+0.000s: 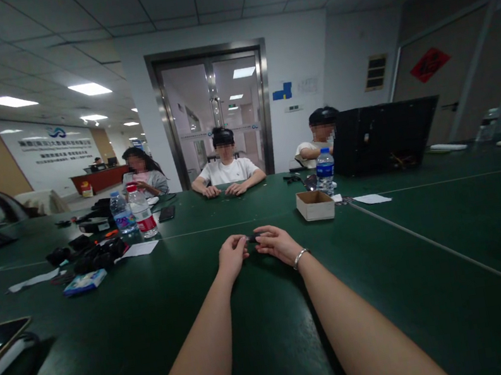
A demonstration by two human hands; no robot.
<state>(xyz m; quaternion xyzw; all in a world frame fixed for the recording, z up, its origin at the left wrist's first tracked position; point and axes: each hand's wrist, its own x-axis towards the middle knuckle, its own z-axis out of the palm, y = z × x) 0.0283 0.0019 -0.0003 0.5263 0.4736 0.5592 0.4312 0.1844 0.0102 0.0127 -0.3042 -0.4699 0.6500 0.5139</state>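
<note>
Risk, as judged: the small dark piece [252, 238] is pinched only at the fingertips, clear of the palms. A slip on either side would likely drop it onto the counter [389, 267], whose dark green top would hide so dark a thing. The piece is too small to identify, so whether it is slick or firm cannot be told. Both forearms lie stretched far out over the counter, so a jolt at the elbow could shake the hold. Grip: left hand [232, 258] curled, fingers closed down on the piece's left end. Right hand [278, 245], silver bracelet [299, 258] at the wrist, fingers drawn in on the other end. Both grips nearly closed, nothing else in them, and the fingertips of the two hands almost meet. Location: the piece sits between the hands, low over the counter, left of the cardboard box [315, 205] and nearer the person than it. The box is open-topped and well apart from both hands.
</note>
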